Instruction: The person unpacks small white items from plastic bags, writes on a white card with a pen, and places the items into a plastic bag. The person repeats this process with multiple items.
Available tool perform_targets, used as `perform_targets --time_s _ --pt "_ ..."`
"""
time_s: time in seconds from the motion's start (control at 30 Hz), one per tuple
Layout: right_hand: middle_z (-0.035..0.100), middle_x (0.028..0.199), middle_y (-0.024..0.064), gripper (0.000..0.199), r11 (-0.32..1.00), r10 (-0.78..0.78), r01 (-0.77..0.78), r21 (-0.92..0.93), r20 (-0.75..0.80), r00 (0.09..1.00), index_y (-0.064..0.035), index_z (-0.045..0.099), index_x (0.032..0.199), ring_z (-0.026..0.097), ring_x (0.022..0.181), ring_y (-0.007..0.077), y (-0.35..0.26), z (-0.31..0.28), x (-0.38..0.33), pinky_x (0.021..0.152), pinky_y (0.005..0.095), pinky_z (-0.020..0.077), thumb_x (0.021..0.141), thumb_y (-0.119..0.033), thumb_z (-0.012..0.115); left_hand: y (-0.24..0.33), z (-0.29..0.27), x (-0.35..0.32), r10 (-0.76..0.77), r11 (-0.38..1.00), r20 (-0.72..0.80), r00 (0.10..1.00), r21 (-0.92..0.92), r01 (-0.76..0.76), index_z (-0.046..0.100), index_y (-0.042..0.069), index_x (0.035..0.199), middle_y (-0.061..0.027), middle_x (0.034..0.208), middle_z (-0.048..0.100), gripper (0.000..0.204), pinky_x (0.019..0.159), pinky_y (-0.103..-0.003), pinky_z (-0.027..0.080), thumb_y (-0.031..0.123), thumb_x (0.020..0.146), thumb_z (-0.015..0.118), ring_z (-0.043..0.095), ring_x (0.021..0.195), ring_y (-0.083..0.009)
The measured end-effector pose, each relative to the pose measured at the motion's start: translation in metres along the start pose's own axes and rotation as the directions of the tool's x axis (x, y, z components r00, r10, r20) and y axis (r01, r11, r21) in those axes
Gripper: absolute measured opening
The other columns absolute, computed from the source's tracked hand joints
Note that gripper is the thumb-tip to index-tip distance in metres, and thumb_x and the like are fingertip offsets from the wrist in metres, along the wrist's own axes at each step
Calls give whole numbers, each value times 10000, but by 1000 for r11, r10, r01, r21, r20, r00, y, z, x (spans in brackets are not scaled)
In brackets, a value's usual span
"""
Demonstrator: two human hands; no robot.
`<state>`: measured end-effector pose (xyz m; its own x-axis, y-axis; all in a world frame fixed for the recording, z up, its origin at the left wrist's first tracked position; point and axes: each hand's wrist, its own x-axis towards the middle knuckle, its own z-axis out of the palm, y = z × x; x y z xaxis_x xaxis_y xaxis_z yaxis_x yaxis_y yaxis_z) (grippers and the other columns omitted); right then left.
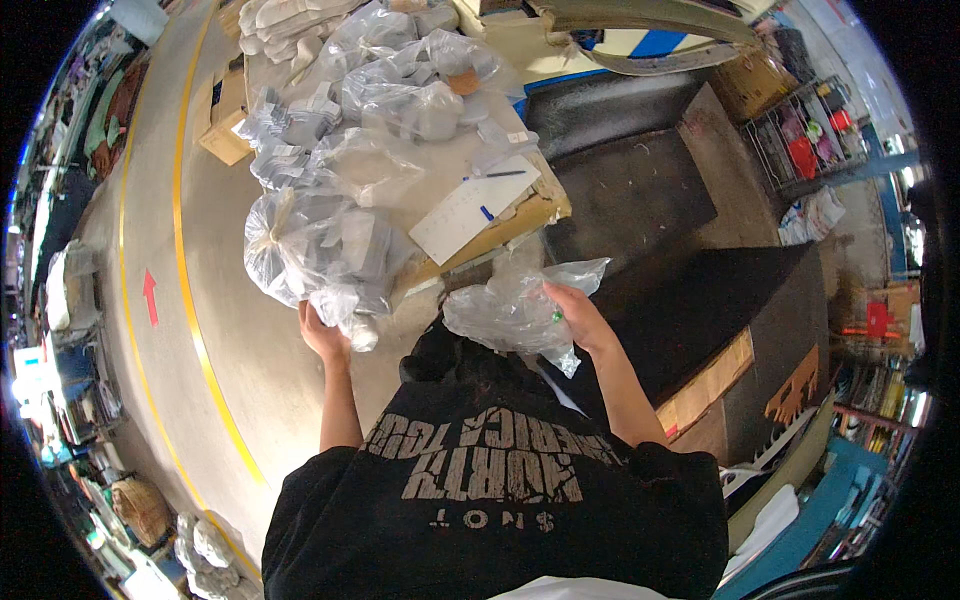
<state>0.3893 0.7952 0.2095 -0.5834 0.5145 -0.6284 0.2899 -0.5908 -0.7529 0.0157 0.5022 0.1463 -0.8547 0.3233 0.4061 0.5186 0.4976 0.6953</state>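
I see the left hand cupped under a full clear plastic bag of grey items, fingers curled against its underside, at the near edge of the cardboard worktop; the right hand pinches a crumpled, mostly empty clear bag, thumb and fingers closed on the film, just off the worktop's near corner; a white paper sheet with a pen lies on the worktop; more filled clear bags pile on its far side; a yellow floor line runs left of the worktop; black mats lie to its right.
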Motion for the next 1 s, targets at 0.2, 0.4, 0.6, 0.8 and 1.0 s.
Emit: perform_targets --time_s 0.2,0.4,0.6,0.8,1.0 --pt "740 1211 187 436 904 -58 -3 -427 -131 990 -1 713 1273 706 1090 326 -22 -11 60 946 421 543 1069 -362 579 -13 7 -10 -98 984 -35 995 -154 92 704 -27 1109 -150 1047 668 374 848 -445 526 131 777 773 670 993 -372" --pt "739 1126 260 410 597 -425 143 -790 -161 891 -3 652 1260 710 1069 433 -64 17 104 929 482 540 1050 -352 593 -4 1 -5 -111 987 -15 994 -118 108 704 -27 1053 -144 1011 660 352 815 -438 538 169 774 792 682 943 -349" --pt "746 1065 249 369 581 -440 251 -774 -40 897 3 644 1222 730 1015 394 -78 22 156 876 482 547 1045 -319 610 38 -10 8 -76 995 11 997 -71 77 552 -20 799 -117 864 576 311 613 -377 420 237 763 723 528 708 -281" --pt "722 1065 249 317 404 -352 159 -901 7 936 -12 647 1225 699 984 436 -123 35 164 858 530 539 1023 -254 612 114 16 39 -8 993 -103 995 -118 -4 525 -10 776 -121 800 523 165 586 -350 390 110 736 632 456 633 -259" --pt "668 1154 211 284 266 -473 318 -910 164 866 -30 662 1214 664 1030 425 -127 22 192 884 518 531 985 -196 641 120 33 47 -107 989 -194 975 78 124 545 2 781 -115 830 589 123 587 -369 455 43 726 647 548 634 -286"
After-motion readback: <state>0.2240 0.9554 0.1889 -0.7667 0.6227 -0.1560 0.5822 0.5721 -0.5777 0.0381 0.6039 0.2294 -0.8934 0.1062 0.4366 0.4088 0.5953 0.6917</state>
